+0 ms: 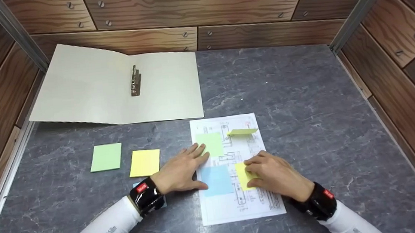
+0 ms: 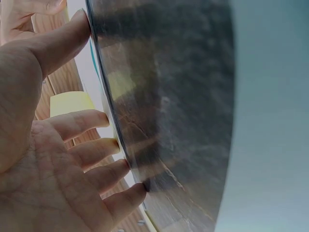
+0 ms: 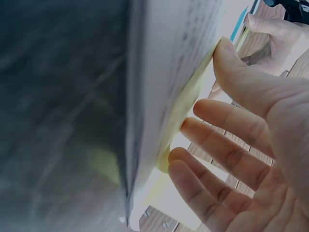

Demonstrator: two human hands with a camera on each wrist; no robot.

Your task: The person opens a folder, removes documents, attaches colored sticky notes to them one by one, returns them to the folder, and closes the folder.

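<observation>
A printed sheet of technical drawings [image 1: 246,212] lies on the table, bearing a green sticky note [image 1: 211,143], a blue sticky note [image 1: 216,181] and two yellow ones. My left hand [image 1: 182,169] rests with spread fingers at the sheet's left edge, fingertips by the green note and thumb at the blue one. On the lower yellow sticky note [image 1: 243,177], my right hand [image 1: 278,174] rests its thumb and fingertips; in the right wrist view the yellow note [image 3: 186,104] lies along the paper under them. The upper yellow sticky note [image 1: 244,131] stands up from the sheet.
An open cream folder [image 1: 167,84] with a metal clip [image 1: 135,81] lies at the back left. Left of the sheet are a green note pad [image 1: 106,157], a yellow note pad [image 1: 145,162] and a blue one mostly hidden by the left wrist. Wood-patterned walls surround the table.
</observation>
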